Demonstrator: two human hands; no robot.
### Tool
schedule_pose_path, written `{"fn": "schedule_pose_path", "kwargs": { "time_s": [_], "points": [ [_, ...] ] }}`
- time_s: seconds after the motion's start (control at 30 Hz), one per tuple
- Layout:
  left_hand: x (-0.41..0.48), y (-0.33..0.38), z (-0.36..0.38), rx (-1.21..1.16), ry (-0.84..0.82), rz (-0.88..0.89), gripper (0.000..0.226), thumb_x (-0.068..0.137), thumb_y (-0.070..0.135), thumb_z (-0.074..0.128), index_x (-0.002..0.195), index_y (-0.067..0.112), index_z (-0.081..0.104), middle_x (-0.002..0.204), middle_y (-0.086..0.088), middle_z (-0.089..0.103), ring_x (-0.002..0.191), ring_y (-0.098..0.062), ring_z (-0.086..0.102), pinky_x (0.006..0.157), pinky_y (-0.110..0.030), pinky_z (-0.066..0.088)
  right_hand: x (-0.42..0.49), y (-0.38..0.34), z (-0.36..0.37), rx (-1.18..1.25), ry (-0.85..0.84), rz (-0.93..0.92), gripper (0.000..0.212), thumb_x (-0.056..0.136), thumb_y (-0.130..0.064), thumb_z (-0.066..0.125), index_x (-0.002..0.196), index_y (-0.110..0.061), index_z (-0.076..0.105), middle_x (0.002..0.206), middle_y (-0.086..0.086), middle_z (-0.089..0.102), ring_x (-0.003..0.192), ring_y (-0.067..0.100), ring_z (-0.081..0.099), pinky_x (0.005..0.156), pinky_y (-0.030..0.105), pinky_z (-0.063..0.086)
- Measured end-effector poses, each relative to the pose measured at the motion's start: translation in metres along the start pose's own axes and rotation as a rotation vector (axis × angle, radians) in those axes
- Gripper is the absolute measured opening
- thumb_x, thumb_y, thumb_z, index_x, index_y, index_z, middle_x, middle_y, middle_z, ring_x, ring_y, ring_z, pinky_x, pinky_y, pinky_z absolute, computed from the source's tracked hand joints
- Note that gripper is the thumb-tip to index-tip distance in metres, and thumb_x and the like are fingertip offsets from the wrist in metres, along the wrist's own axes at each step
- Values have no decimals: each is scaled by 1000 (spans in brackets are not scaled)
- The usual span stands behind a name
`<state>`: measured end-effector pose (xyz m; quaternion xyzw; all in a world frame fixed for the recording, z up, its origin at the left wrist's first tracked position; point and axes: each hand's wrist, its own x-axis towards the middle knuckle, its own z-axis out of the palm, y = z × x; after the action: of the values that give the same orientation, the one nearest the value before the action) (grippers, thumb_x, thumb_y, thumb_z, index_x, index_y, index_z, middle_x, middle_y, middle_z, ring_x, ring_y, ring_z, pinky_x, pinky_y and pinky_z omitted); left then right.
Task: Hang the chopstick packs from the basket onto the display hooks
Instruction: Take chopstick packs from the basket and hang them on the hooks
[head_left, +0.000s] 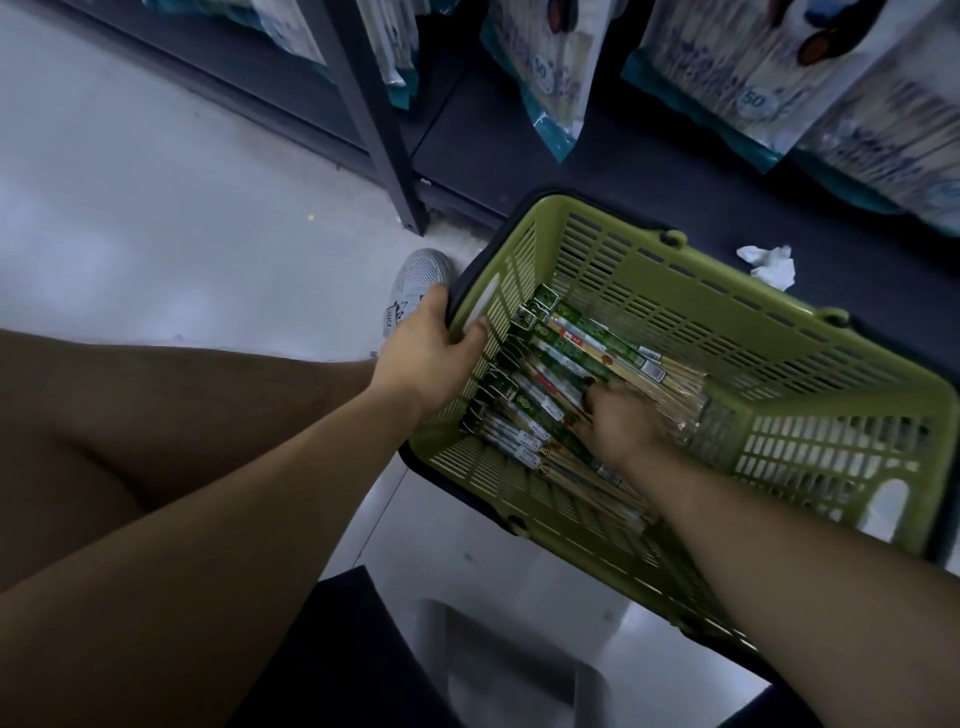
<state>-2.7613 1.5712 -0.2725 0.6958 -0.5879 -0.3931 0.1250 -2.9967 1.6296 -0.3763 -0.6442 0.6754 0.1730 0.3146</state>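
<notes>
Head view: we see the olive-green slotted plastic basket (727, 312) lying partly on the dark shelf base (571, 171). The clear chopstick packs with green header cards (571, 343) lie flat on the basket floor. The left hand (426, 348) grasps the basket's end rim. The right hand (621, 421) rests on the packs with its fingers hidden, so we cannot tell whether it grasps one. A crumpled white paper (769, 265) lies near the basket.

A pale grey, glossy floor (156, 208) spreads left of the left hand (426, 353), dimly lit with faint reflections. Beyond that hand rises a dark metal shelving post (374, 119). Beyond the right hand (618, 421) runs a dark base shelf (519, 150) bearing crumpled white paper (769, 265); above it are teal-edged bags (753, 62) marked 50.
</notes>
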Motion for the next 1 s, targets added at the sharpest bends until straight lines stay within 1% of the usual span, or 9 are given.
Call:
{"fn": "schedule_pose_path", "kwargs": {
  "time_s": [0.17, 0.37, 0.47, 0.57, 0.67, 0.77, 0.83, 0.93, 1.0],
  "points": [
    [-2, 3, -2, -25, -17, -16, 19, 101, 41, 57, 105, 24, 50, 81, 7, 62, 66, -11, 62, 55, -28, 41, -8, 1, 3, 63, -64, 12, 53, 92, -35, 70, 134, -15, 44, 110, 10, 69, 95, 30, 67, 74, 37, 55],
    [-3, 5, -8, -27, -85, -41, 22, 101, 40, 58, 111, 23, 48, 90, 3, 65, 72, -14, 64, 60, -30, 45, -15, 9, -7, 140, -55, -31, 19, 95, -36, 65, 105, -20, 64, 84, 1, 65, 77, 24, 64, 61, 29, 48],
    [-4, 11, -18, 236, -176, -44, 49, 97, 45, 61, 131, 17, 40, 123, -11, 59, 106, -31, 62, 87, -46, 52, -20, 16, -21, 235, 28, -77, 11, 98, -33, 62, 97, -23, 56, 79, -1, 57, 73, 22, 60, 53, 26, 38],
    [-16, 23, -23, 488, 73, 171, 73, 93, 41, 64, 149, 7, 33, 139, -20, 44, 126, -41, 44, 104, -54, 42, -23, 17, -45, 299, 80, -95, 15, 102, -34, 55, 101, -20, 49, 81, 2, 58, 71, 23, 61, 55, 31, 44],
    [-29, 40, -19, 227, 169, 332, 49, 96, 35, 61, 136, 9, 49, 121, -11, 56, 111, -31, 55, 95, -50, 49, -28, 4, -71, 390, 125, -141, 18, 104, -35, 48, 103, -17, 46, 82, 6, 60, 70, 26, 62, 57, 37, 50],
    [-37, 57, -8, -259, -232, -64, 61, 92, 57, 64, 138, 18, 51, 119, -1, 64, 109, -22, 64, 100, -46, 53, -40, -25, -91, 509, 219, -230, 10, 103, -33, 51, 99, -24, 46, 79, -3, 58, 65, 14, 59, 51, 28, 37],
    [-39, 64, -1, -584, -370, -244, 64, 90, 57, 69, 134, 13, 57, 126, -10, 68, 116, -28, 66, 108, -48, 50, -50, -48, -101, 547, 190, -317, 13, 98, -32, 53, 107, -22, 53, 86, -3, 61, 74, 17, 63, 57, 29, 40],
    [-38, 68, 5, -881, -353, -289, 36, 100, 32, 67, 120, 2, 61, 108, -15, 72, 104, -31, 70, 102, -47, 56, -64, -70, -108, 546, 124, -428, 31, 89, -30, 55, 119, -23, 59, 84, -4, 66, 73, 12, 66, 56, 30, 50],
    [-37, 69, 8, -923, -302, -320, 29, 103, 25, 64, 116, -1, 60, 97, -18, 67, 94, -33, 67, 93, -49, 56, -70, -76, -105, 618, 103, -401, 26, 90, -27, 60, 114, -18, 62, 81, -3, 68, 69, 11, 68, 57, 34, 55]
  ]
}}
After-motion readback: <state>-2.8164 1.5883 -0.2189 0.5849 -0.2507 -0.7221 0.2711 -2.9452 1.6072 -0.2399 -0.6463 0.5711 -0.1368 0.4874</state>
